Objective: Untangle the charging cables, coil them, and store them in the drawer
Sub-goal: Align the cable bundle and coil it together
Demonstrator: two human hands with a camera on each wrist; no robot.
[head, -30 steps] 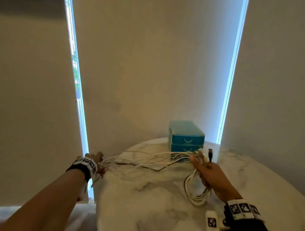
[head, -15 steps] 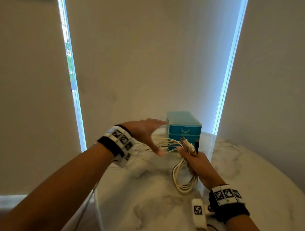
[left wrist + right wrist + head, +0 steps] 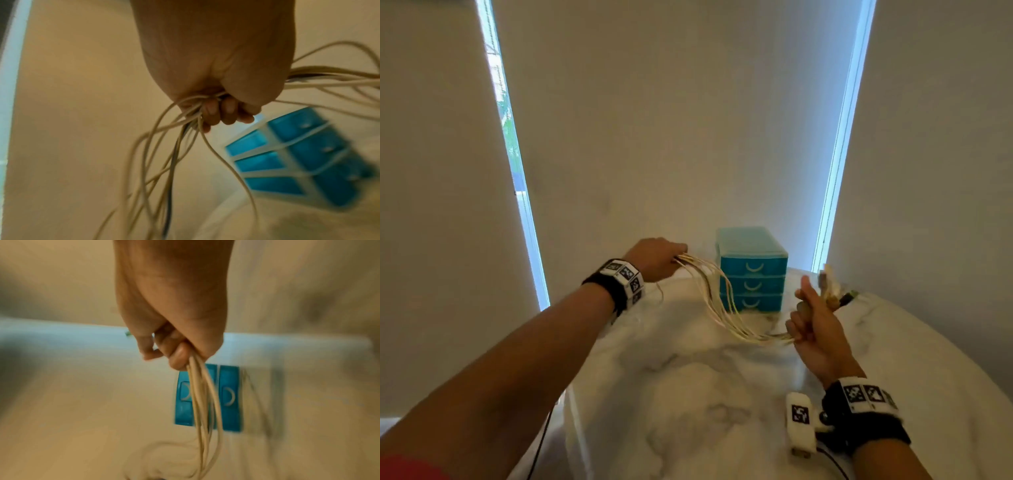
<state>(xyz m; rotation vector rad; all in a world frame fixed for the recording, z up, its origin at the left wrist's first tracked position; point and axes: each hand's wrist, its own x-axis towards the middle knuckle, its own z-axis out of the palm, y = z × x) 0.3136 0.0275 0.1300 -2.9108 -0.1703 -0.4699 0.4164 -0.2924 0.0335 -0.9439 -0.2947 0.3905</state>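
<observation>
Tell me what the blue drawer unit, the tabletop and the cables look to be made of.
Drawer unit: likely plastic, with translucent blue drawer fronts in a paler frosted frame and moulded crescent handles.
Tabletop: looks like marble or a marble-effect surface, white with grey veining and a soft sheen; which of the two cannot be told.
Cables: thin and flexible, probably rubbery plastic sheathing, mostly cream-white, sagging between the two hands.

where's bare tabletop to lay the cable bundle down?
Bare marble table nearest you, between both forearms. Crowded farther back: cables sag from left hand to right hand, in front of the blue drawer unit.
</observation>
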